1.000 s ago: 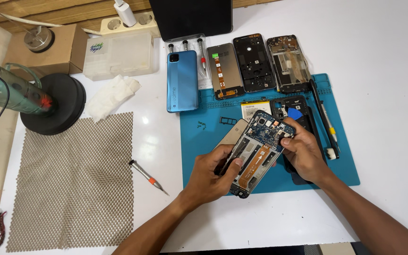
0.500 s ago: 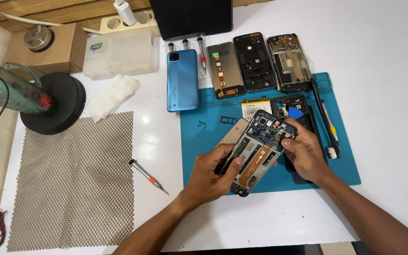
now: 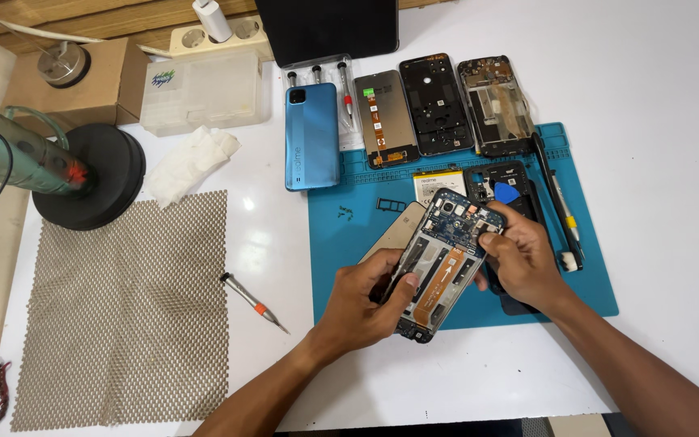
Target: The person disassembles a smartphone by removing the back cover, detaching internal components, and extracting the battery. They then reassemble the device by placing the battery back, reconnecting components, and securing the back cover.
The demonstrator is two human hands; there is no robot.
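Opened phone (image 3: 440, 263), back off, board and orange flex exposed, is held tilted above the blue mat (image 3: 341, 243), between both hands. Left hand (image 3: 363, 303) grips its lower left edge, fingers clamped on the frame, thumb lying over the inner face near the flex. Right hand (image 3: 525, 263) is at the upper right corner, fingertips pinched together on the board edge by the camera end; whether they hold a small part there cannot be told. Risk 1: thumb pressure on the flex could crease or tear it. Risk 2: a pull at the corner with a connector seated could lift the socket. Risk 3: the phone is off the mat, so a slipped grip would drop it onto the dark frame (image 3: 505, 188) and blue pick (image 3: 506, 193) just beyond the right fingers. Beyond the left fingers, tiny screws (image 3: 345, 213) lie loose on the mat; a sleeve or wrist sweep could scatter them. A battery (image 3: 438, 184) lies just past the phone's top. A screwdriver (image 3: 254, 302) rests on the table left of the left wrist, free to roll.
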